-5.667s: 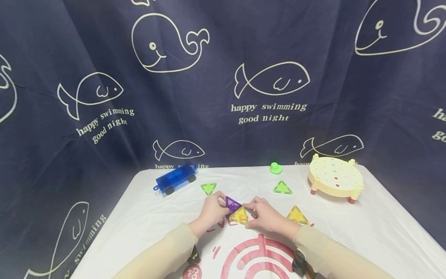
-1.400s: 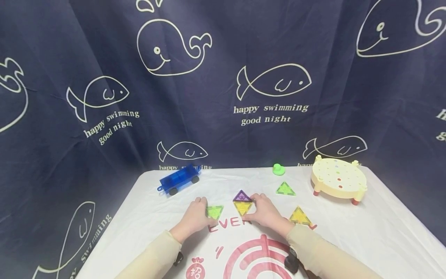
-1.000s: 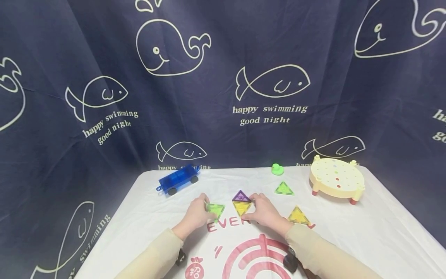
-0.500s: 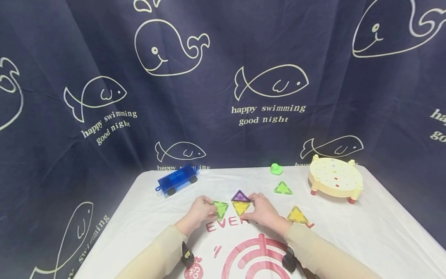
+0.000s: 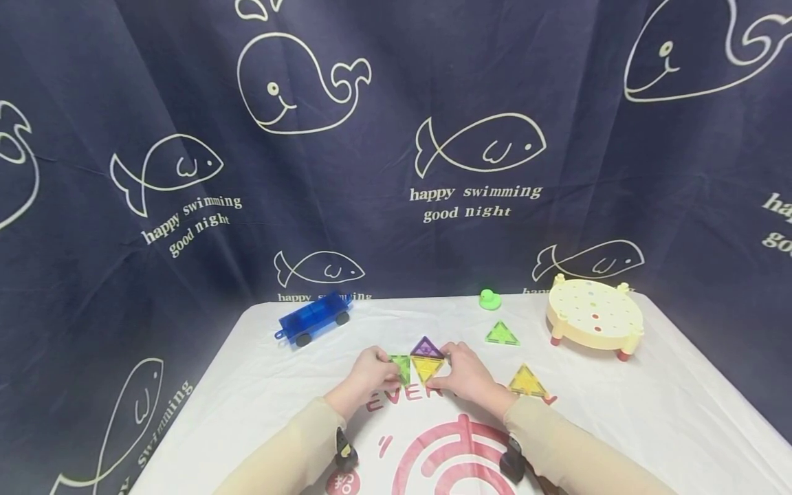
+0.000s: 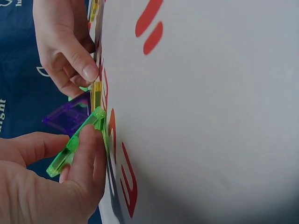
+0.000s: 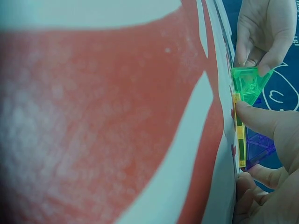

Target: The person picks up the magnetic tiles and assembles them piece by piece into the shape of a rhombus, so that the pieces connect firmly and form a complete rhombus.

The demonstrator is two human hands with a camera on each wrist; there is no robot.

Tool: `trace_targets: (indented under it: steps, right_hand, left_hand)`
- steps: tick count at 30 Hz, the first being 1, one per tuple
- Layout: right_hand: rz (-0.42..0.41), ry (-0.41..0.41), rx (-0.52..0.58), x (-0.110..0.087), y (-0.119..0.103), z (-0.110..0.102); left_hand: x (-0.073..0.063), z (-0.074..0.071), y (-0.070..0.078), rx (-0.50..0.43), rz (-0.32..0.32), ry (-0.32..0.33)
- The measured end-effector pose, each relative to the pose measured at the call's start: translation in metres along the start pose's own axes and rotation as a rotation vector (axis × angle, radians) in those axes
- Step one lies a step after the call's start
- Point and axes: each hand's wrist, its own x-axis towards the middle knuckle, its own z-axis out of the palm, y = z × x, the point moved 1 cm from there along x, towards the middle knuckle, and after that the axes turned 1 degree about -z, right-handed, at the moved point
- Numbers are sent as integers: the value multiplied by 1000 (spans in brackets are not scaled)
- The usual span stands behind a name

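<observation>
My left hand (image 5: 371, 372) pinches a translucent green triangular magnetic tile (image 6: 70, 148) between thumb and fingers, tilted up off the tabletop. Its leading corner is close beside the yellow triangular magnetic tile (image 5: 427, 368), which lies flat. Along that tile's far edge a purple triangular magnetic tile (image 6: 70, 112) stands raised. On the other side my right hand (image 5: 465, 370) holds the yellow tile, thumb (image 7: 252, 116) at its near tip and index finger at its far right corner, by the purple one's base. Part of the green tile is hidden behind the left fingers in the head view.
A second green triangle (image 5: 502, 334) and another yellow triangle (image 5: 527, 381) lie to the right. Farther back are a green toy duck (image 5: 489, 299), a cream round pegboard on legs (image 5: 595, 313) and a blue toy wagon (image 5: 314, 318). A dark printed curtain (image 5: 396, 151) hangs behind the table.
At first both hands were on the purple and yellow tiles. Since then my left hand has taken the green tile, brought it right and tipped it up. My right hand has stayed at the yellow tile.
</observation>
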Motion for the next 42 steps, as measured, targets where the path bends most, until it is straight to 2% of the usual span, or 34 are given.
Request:
trace_targets:
  steps: [4, 13, 16, 22, 25, 34, 42]
  right_hand:
    - [-3, 3, -1, 0, 0, -1]
    - [-6, -4, 3, 1, 1, 0]
    - [-1, -8, 6, 1, 2, 0]
    - [-13, -8, 9, 1, 2, -1]
    - [-21, -5, 9, 1, 2, -2]
    - [-33, -6, 13, 0, 2, -2]
    - [-50, 6, 32, -2, 0, -4]
  left_hand:
    - [-1, 5, 2, -22, 25, -29]
    - [2, 12, 1, 77, 85, -32]
    - [4, 13, 3, 132, 117, -26]
    - [4, 15, 8, 307, 225, 19]
    - [6, 17, 10, 374, 251, 40]
    - [13, 24, 11, 431, 266, 66]
    - [19, 28, 9, 432, 253, 74]
